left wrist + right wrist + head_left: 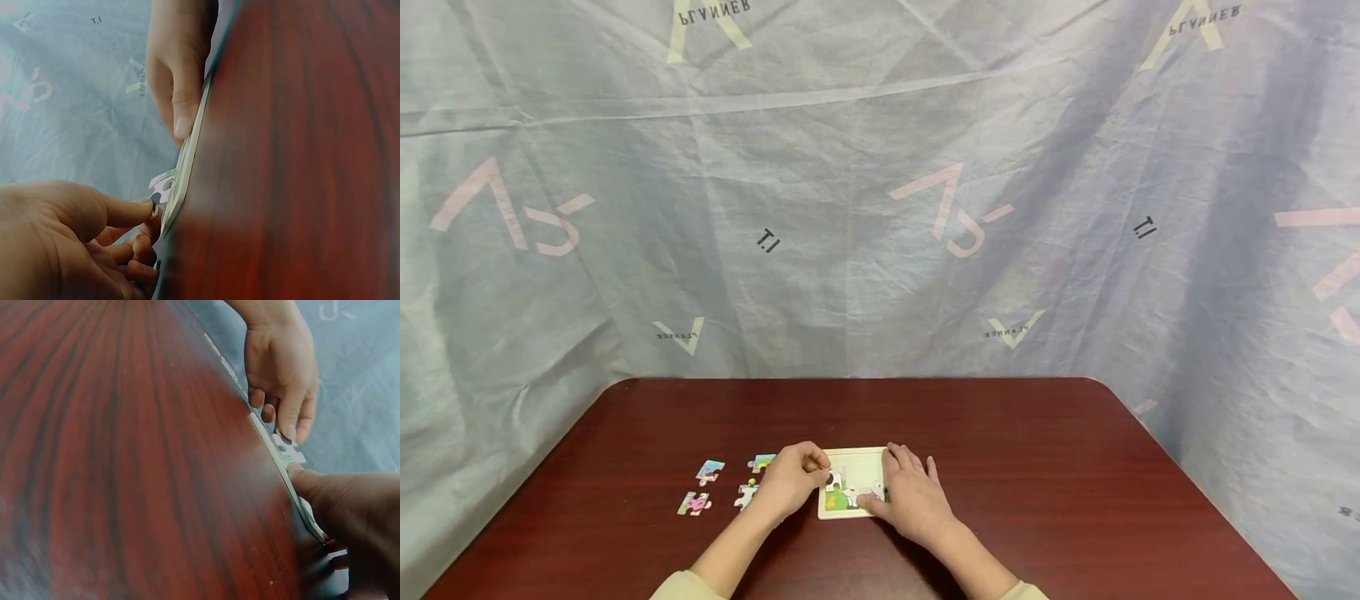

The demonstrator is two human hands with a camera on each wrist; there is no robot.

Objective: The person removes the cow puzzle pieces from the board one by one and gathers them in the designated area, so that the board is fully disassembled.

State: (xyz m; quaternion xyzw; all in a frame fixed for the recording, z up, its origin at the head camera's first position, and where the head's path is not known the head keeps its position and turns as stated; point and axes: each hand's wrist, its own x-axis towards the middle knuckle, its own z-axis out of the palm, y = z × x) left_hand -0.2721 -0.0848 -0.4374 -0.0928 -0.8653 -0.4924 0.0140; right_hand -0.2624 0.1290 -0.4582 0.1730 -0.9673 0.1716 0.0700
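A pale, light-rimmed puzzle tray (868, 467) lies flat on the table between my hands. My left hand (790, 483) pinches a black-and-white jigsaw piece (165, 186) between thumb and fingers at the tray's left side. In the left wrist view the piece stands tilted above the rim. My right hand (917, 504) rests on the right side of the tray, fingers extended along the edge and thumb over the near part. Green and white picture pieces (838, 501) lie in the tray's near row, partly hidden under that thumb.
Left of the tray are loose jigsaw pieces: a blue one (710, 472), a pink one (694, 503), a yellow-and-blue one (762, 462) and a white one (746, 496), the last two partly behind my left hand. A grey printed cloth (850, 292) hangs behind the dark red table (1037, 467).
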